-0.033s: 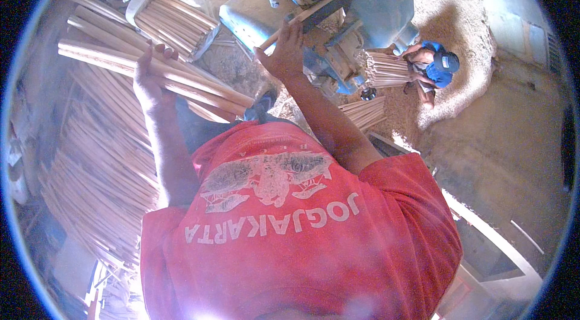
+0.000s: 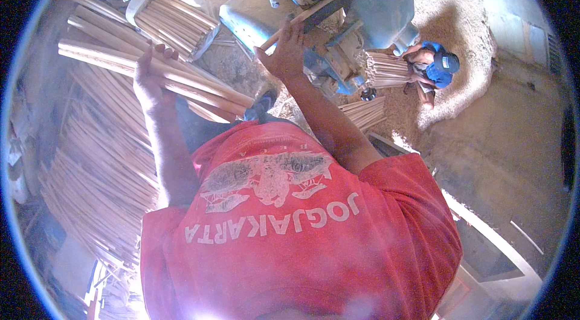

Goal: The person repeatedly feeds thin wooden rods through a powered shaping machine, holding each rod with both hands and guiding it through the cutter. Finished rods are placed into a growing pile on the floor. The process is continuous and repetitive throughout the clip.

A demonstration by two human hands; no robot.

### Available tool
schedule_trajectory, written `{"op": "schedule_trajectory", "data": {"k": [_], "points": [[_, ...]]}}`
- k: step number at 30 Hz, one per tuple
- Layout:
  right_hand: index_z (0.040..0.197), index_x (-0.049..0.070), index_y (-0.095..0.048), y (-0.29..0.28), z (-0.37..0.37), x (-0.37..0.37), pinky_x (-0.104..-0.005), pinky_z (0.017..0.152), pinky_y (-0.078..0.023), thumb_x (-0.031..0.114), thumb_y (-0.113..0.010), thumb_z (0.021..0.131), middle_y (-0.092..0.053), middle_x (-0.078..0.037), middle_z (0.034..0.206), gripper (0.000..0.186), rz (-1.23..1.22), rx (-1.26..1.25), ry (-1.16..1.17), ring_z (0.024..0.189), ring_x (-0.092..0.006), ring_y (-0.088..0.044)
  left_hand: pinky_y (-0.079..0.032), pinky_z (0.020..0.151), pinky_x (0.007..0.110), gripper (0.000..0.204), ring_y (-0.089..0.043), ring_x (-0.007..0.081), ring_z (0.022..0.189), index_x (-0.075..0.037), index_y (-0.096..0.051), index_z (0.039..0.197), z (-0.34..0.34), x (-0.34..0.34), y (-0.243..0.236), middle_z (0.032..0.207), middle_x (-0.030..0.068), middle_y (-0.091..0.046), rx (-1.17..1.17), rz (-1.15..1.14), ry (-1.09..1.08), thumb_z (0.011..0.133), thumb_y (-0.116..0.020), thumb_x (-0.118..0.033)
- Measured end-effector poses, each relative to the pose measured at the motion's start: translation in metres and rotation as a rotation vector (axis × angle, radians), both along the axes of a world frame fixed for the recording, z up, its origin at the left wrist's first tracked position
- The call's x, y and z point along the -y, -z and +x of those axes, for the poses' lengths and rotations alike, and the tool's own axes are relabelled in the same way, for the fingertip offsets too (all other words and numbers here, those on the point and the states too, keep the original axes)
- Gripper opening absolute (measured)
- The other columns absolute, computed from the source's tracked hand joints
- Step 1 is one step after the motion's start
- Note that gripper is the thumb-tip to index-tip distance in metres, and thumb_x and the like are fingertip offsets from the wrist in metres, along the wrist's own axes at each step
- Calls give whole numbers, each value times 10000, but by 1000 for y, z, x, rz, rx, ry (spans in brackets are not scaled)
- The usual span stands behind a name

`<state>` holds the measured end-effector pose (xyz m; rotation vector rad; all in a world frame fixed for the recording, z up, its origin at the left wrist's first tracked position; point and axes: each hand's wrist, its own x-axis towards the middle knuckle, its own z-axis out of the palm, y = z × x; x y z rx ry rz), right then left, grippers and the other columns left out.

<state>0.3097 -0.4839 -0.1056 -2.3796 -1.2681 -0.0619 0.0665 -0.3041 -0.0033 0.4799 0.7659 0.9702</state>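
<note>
Several long pale wooden sticks [image 2: 96, 54] are held in my left hand [image 2: 151, 75], its fingers wrapped over them, slanting across the left half of the view. My right hand [image 2: 284, 54] is raised at the upper middle, thumb and fingers on a narrow wooden strip [image 2: 318, 5] that lies along a blue-grey machine [image 2: 380, 6]. The strip's lower end is partly hidden by the hand. My red shirt and forearms fill the lower middle.
A co-worker in blue [image 2: 438, 72] bends at right over a stick bundle [image 2: 386, 69], on sawdust [image 2: 459, 108]. A sack of sticks [image 2: 172, 21] stands upper left. A large stick pile [image 2: 96, 169] spreads at left; another bundle [image 2: 362, 112] lies right of my forearm.
</note>
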Motion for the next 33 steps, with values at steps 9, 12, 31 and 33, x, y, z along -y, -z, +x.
{"op": "schedule_trajectory", "data": {"k": [9, 12, 31, 33], "points": [[1473, -194, -111, 12, 11, -1, -587, 1179, -182, 653, -746, 721, -192, -469, 1481, 1300, 71, 20, 34, 1432, -572, -188, -493, 921, 436, 443, -581, 253, 923, 23, -471, 1252, 5, 2, -2, 996, 146, -540, -1, 3, -14, 893, -648, -166], [1476, -192, -97, 12, 16, 1, -576, 1185, -176, 681, -738, 711, -185, -480, 1477, 1326, -27, 61, 75, 1431, -576, -186, -495, 922, 443, 451, -580, 256, 925, 24, -465, 1260, 8, 2, -5, 997, 149, -540, -23, 7, -19, 892, -646, -163], [1439, -230, -159, 10, 45, -1, -538, 1189, -230, 726, -746, 673, -271, -477, 1442, 1358, -61, 54, 56, 1401, -585, -246, -504, 907, 425, 445, -592, 272, 937, 17, -473, 1261, 22, 0, -5, 1014, 151, -562, -58, -11, -12, 902, -643, -185], [1434, -234, -165, 8, 46, -1, -538, 1189, -229, 721, -750, 671, -279, -479, 1434, 1354, -95, 59, 71, 1398, -587, -250, -502, 905, 425, 450, -594, 280, 942, 13, -472, 1264, 24, 1, -6, 1018, 152, -562, -87, -27, -9, 904, -642, -196]]}}
